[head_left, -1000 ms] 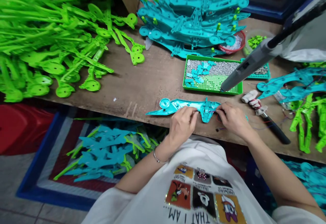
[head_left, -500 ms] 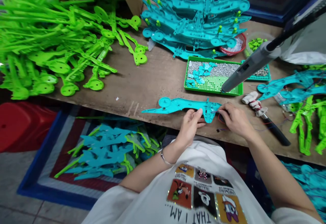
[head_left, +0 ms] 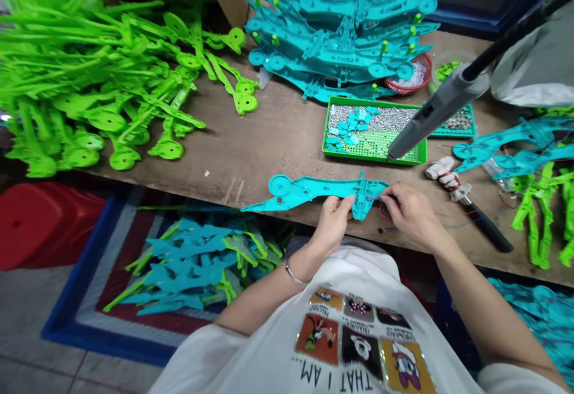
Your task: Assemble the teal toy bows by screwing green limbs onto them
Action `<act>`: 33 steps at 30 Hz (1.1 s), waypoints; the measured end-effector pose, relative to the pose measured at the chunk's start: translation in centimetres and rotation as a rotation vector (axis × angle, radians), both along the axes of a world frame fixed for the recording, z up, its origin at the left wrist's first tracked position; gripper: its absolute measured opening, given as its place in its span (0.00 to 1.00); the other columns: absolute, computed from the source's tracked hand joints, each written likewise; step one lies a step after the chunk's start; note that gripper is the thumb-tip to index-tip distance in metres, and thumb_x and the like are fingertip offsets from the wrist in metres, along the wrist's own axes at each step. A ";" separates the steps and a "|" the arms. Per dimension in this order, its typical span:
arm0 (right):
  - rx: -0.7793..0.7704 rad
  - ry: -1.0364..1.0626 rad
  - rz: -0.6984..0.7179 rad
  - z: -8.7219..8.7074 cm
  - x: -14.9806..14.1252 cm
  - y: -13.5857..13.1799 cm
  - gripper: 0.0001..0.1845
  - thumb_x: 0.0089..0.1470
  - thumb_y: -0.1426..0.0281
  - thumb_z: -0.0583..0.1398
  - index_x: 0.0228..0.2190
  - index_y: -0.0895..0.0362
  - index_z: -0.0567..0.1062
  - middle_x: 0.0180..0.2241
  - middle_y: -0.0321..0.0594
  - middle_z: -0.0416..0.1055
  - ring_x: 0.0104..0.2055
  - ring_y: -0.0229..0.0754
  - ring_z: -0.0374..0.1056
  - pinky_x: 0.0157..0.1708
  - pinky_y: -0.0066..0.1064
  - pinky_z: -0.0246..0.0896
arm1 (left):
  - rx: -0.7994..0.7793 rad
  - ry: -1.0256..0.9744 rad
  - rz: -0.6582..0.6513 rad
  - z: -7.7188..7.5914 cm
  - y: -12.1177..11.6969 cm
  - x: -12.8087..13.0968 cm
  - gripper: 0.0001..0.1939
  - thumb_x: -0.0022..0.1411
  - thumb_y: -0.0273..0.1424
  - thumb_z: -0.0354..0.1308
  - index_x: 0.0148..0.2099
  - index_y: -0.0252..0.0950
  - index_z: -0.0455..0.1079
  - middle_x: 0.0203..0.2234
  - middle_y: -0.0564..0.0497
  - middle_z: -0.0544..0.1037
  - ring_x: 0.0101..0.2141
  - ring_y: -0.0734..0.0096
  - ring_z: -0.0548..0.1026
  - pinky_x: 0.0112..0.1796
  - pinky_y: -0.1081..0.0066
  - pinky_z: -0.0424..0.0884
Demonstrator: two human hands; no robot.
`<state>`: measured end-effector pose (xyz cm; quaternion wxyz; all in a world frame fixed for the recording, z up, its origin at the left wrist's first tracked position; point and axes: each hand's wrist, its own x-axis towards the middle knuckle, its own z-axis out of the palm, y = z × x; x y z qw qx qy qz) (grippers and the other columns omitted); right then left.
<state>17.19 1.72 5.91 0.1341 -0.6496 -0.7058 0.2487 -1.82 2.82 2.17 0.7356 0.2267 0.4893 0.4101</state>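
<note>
A long turquoise plastic shell half lies along the front of the bench, its pointed end to the left. My left hand grips its lower edge near the crosspiece, thumb on top. At the shell's right end my right hand is closed, with thumb and forefinger pinched on a thin wire. That wire runs at the crosspiece, and a small dark connector shows just below on the bench. Exactly how the wire sits in the shell is too small to tell.
A grey electric screwdriver hangs over a green tray of screws and turquoise bits. Stacked turquoise shells stand behind. Green parts heap at left. A black-handled hammer-like tool lies right; a blue-edged crate stands below.
The shell has shifted slightly left, and its pointed left end has dipped toward me. Both hands stay on the same places, with the right fingers still pinched at the wire.
</note>
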 end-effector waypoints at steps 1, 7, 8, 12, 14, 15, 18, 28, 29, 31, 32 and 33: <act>-0.001 -0.010 0.001 0.0 -0.1 0.0 0.10 0.68 0.67 0.53 0.39 0.55 0.75 0.38 0.43 0.75 0.41 0.47 0.72 0.42 0.36 0.60 | -0.003 -0.006 0.014 -0.1 -0.1 0.1 0.22 0.54 0.46 0.71 0.37 0.33 0.72 0.30 0.50 0.80 0.31 0.70 0.78 0.37 0.68 0.78; 0.005 -0.092 0.015 0.0 -0.5 0.2 0.10 0.67 0.66 0.54 0.40 0.54 0.76 0.38 0.42 0.75 0.40 0.46 0.71 0.39 0.34 0.58 | -0.001 -0.083 0.015 -0.1 -0.2 -0.2 0.23 0.53 0.45 0.72 0.41 0.32 0.73 0.32 0.49 0.81 0.33 0.71 0.78 0.37 0.68 0.78; 0.005 -0.107 0.012 0.1 -0.6 0.2 0.11 0.67 0.66 0.54 0.40 0.54 0.76 0.38 0.42 0.75 0.40 0.46 0.71 0.38 0.34 0.57 | -0.002 -0.094 0.012 -0.1 -0.1 -0.2 0.23 0.53 0.45 0.73 0.41 0.32 0.73 0.32 0.49 0.81 0.33 0.70 0.79 0.38 0.68 0.78; 0.005 -0.165 -0.017 0.6 -1.4 0.3 0.13 0.68 0.65 0.54 0.39 0.54 0.77 0.39 0.43 0.73 0.39 0.45 0.70 0.35 0.33 0.55 | 0.004 -0.122 0.003 -0.4 -0.1 -0.3 0.23 0.54 0.45 0.72 0.40 0.32 0.73 0.32 0.49 0.81 0.33 0.70 0.80 0.39 0.67 0.78; -0.015 -0.191 -0.001 0.9 -1.9 0.5 0.14 0.68 0.65 0.53 0.39 0.54 0.78 0.40 0.44 0.73 0.38 0.45 0.70 0.35 0.33 0.54 | 0.018 -0.105 -0.038 -0.8 -0.2 -0.4 0.23 0.56 0.47 0.71 0.40 0.32 0.74 0.32 0.48 0.81 0.34 0.69 0.80 0.39 0.67 0.79; -0.029 -0.211 0.012 1.0 -2.1 0.6 0.14 0.69 0.65 0.52 0.39 0.54 0.78 0.40 0.44 0.73 0.38 0.45 0.70 0.34 0.33 0.54 | 0.023 -0.078 -0.070 -0.9 -0.2 -0.6 0.23 0.57 0.48 0.70 0.40 0.32 0.74 0.32 0.48 0.81 0.34 0.68 0.81 0.39 0.67 0.79; -0.075 -0.286 0.028 1.0 -2.8 1.0 0.15 0.69 0.65 0.52 0.41 0.54 0.78 0.42 0.45 0.74 0.37 0.45 0.71 0.34 0.34 0.53 | 0.043 0.088 -0.218 -0.9 -0.3 -1.8 0.24 0.60 0.52 0.66 0.39 0.34 0.74 0.30 0.49 0.81 0.31 0.66 0.81 0.35 0.67 0.78; -0.185 -0.359 0.050 1.0 -3.5 1.7 0.17 0.68 0.65 0.52 0.42 0.54 0.80 0.44 0.46 0.77 0.42 0.48 0.74 0.35 0.34 0.54 | 1.170 1.105 -0.823 2.9 3.7 -5.8 0.14 0.65 0.40 0.65 0.49 0.39 0.74 0.48 0.44 0.76 0.50 0.54 0.71 0.49 0.56 0.68; -0.195 -0.360 0.055 1.1 -3.6 1.8 0.17 0.68 0.66 0.52 0.42 0.54 0.80 0.44 0.46 0.77 0.42 0.48 0.74 0.35 0.34 0.55 | 1.201 1.085 -0.873 2.8 4.3 -5.7 0.13 0.65 0.40 0.65 0.48 0.40 0.75 0.47 0.45 0.75 0.49 0.55 0.70 0.49 0.57 0.67; -0.212 -0.347 0.066 1.3 -3.8 2.0 0.17 0.68 0.66 0.53 0.42 0.55 0.81 0.44 0.48 0.78 0.43 0.49 0.75 0.37 0.34 0.56 | 1.206 1.027 -0.923 2.4 5.0 -5.6 0.12 0.66 0.40 0.64 0.48 0.39 0.75 0.45 0.46 0.74 0.48 0.57 0.68 0.49 0.59 0.67; -0.216 -0.332 0.070 1.4 -3.8 2.1 0.16 0.68 0.67 0.53 0.42 0.56 0.81 0.43 0.48 0.78 0.43 0.49 0.75 0.38 0.34 0.57 | 1.197 1.002 -0.930 2.2 5.3 -5.6 0.12 0.67 0.40 0.63 0.48 0.39 0.75 0.44 0.46 0.74 0.48 0.57 0.67 0.50 0.59 0.67; -0.213 -0.312 0.069 1.4 -3.9 2.1 0.15 0.67 0.68 0.54 0.41 0.56 0.81 0.43 0.49 0.79 0.43 0.48 0.75 0.40 0.34 0.58 | 1.187 0.981 -0.929 2.0 5.4 -5.6 0.12 0.67 0.40 0.63 0.48 0.38 0.75 0.44 0.46 0.73 0.48 0.57 0.67 0.50 0.59 0.66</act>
